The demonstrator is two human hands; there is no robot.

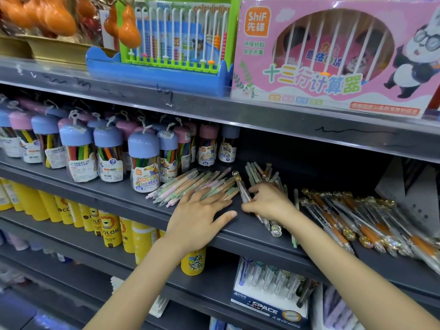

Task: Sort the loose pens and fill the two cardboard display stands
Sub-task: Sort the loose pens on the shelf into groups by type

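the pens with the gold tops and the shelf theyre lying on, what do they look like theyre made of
The gold-topped pens: apparently clear glossy plastic barrels, see-through with orange grips, possibly rubbery; the tops look like metallic-coated or glittery plastic, judging by their shine. The shelf: probably painted sheet metal, dark grey, smooth and matte, with a thin folded front edge.

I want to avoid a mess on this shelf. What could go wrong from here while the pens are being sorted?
1. The clear pens under the right hand stick out over the shelf edge; a nudge could drop them.
2. The left hand rests flat on the pastel pens; a sweep might roll them into the crayon jars.
3. A few pastel pens lie behind the right hand, so the piles may mix again.
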